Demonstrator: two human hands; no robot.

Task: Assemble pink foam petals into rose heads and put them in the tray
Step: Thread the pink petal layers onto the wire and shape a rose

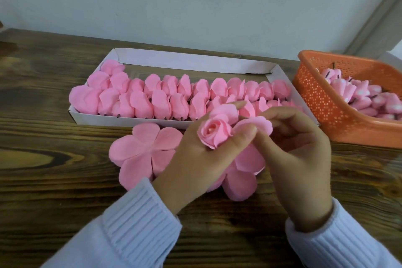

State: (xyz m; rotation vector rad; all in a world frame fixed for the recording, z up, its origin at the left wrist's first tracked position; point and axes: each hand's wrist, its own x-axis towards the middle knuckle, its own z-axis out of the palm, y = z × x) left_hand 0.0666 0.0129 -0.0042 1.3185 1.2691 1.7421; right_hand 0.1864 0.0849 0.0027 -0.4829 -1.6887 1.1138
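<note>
The left hand (195, 159) holds a pink rose bud (214, 135); the right hand (298, 148) pinches the petal sheet (250, 161) under it. Beyond them, rose heads (156, 102) line the white tray (195, 61).

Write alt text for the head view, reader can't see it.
A person's left hand holds a pink foam rose bud while the right hand pinches an outer petal beside it, above flat petal cutouts on a wooden table. Behind, a white tray holds rows of rose heads; an orange basket of pink buds stands at right.
</note>
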